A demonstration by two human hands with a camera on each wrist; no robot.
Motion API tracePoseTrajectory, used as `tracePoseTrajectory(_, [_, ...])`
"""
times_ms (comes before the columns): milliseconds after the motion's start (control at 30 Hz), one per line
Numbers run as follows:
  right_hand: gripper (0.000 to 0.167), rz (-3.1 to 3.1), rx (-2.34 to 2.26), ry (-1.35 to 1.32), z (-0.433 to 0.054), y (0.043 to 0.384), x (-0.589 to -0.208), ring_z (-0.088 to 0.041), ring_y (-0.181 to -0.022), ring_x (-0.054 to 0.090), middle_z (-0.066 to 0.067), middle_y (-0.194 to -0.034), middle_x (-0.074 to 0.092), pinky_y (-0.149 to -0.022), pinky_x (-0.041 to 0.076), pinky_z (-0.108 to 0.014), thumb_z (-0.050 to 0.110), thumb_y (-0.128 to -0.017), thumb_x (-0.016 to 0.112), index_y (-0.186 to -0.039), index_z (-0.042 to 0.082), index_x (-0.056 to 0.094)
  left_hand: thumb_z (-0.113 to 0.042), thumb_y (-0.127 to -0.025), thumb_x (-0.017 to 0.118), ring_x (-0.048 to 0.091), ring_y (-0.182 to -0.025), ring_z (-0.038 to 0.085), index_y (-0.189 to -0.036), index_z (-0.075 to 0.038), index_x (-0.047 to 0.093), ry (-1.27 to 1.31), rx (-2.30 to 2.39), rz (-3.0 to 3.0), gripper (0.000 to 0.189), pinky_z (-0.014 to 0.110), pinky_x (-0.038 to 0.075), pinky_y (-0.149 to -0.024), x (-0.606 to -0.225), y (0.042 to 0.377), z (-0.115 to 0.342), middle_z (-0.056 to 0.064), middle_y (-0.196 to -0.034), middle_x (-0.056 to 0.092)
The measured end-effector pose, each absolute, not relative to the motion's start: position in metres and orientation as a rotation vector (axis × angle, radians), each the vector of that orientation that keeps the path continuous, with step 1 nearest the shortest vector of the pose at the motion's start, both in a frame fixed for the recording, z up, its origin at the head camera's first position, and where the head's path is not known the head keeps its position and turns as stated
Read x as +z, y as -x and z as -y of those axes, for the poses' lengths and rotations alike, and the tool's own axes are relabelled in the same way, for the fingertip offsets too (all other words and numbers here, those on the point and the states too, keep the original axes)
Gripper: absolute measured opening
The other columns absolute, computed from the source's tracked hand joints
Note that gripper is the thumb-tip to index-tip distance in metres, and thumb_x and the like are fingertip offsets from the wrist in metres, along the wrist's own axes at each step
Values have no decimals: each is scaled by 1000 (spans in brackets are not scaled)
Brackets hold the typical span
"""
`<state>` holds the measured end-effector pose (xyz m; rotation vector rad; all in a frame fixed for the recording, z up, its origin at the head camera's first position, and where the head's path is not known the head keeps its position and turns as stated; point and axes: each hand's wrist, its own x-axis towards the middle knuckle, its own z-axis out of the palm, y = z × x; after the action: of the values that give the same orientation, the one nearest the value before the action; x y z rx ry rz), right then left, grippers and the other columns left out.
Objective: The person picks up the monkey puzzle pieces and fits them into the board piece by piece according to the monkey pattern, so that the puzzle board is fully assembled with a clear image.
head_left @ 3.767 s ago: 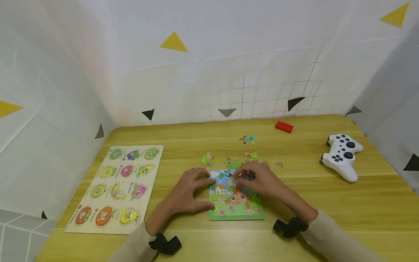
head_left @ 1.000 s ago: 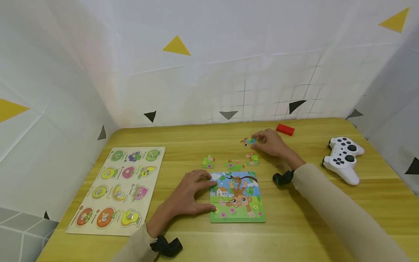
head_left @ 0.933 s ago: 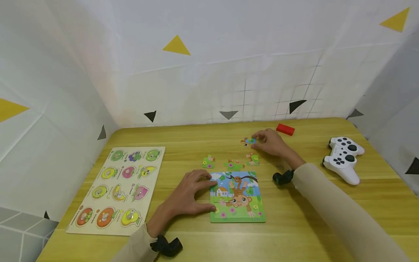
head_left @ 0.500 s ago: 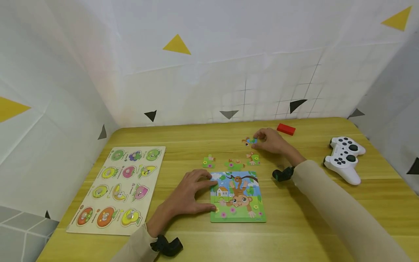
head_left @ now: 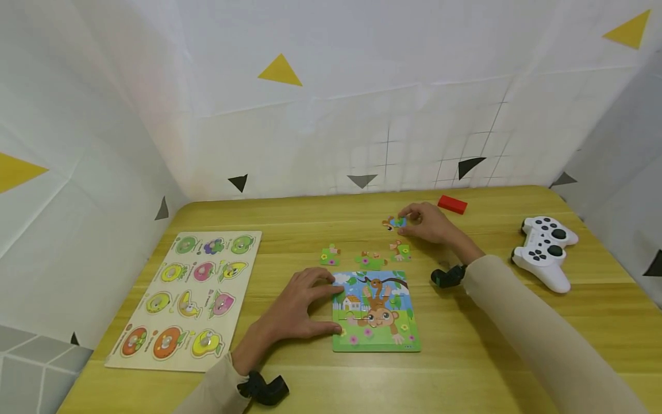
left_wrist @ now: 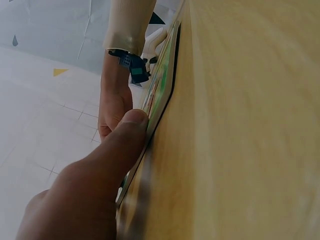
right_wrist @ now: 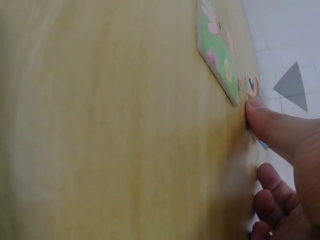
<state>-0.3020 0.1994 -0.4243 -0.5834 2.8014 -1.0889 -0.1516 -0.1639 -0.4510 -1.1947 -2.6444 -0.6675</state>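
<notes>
In the head view my left hand (head_left: 300, 305) rests at the left edge of a square monkey jigsaw puzzle (head_left: 369, 330), thumb and fingertips spread along it. The left wrist view shows its thumb (left_wrist: 135, 117) touching the board's edge. Farther back, my right hand (head_left: 426, 223) pinches the right side of a puzzle piece (head_left: 390, 224) with a monkey's eye and blue sky. Its thumb covers part of that piece in the right wrist view. Between the puzzle and this piece lie three loose green pieces, one left (head_left: 329, 255), one middle (head_left: 369, 261), one right (head_left: 400, 251).
A wooden fruit puzzle board (head_left: 199, 270) lies at the left of the table. At the right is a white game controller (head_left: 543, 253). A red block (head_left: 452, 204) sits near the back edge, just beyond the right hand. White cloth walls enclose the table.
Earlier the right hand was over the monkey puzzle; it has moved back to the far piece. Over the last second it has stayed there. The left hand keeps its place.
</notes>
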Motion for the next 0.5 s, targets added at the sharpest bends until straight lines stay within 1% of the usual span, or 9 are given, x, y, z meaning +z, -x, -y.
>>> tracePoseTrajectory(100, [41, -2795, -1139, 557, -200, 301, -426, -41, -118, 57, -25, -129, 61, -102, 46, -58, 20, -93, 76, -127, 2, 64, -69, -80, 74, 45, -137, 18, -135, -26, 67, 1193, -674, 2646, 70, 50, 37, -111, -451, 151, 164, -1, -137, 55])
tracePoseTrajectory(200, [39, -2784, -1196, 535, -202, 300, -427, -39, -112, 59, -24, -125, 62, -99, 48, -55, 18, -94, 75, -128, 4, 62, -69, -79, 75, 45, -137, 18, -135, -26, 67, 1195, -678, 2640, 70, 50, 38, -111, -452, 151, 164, -1, -136, 56])
tracePoseTrajectory(333, [35, -2790, -1249, 513, -203, 299, -430, -34, -100, 62, -22, -118, 65, -90, 50, -46, 16, -95, 73, -126, 5, 62, -69, -80, 74, 46, -136, 18, -134, -26, 67, 1201, -667, 2630, 70, 50, 38, -111, -452, 152, 164, -1, -136, 56])
tracePoseTrajectory(500, [30, -2793, -1317, 514, -205, 299, -431, -28, -89, 61, -20, -108, 67, -80, 48, -34, 14, -95, 73, -122, 6, 64, -70, -81, 73, 46, -137, 19, -135, -26, 67, 1208, -659, 2624, 70, 50, 37, -112, -452, 152, 164, 0, -136, 56])
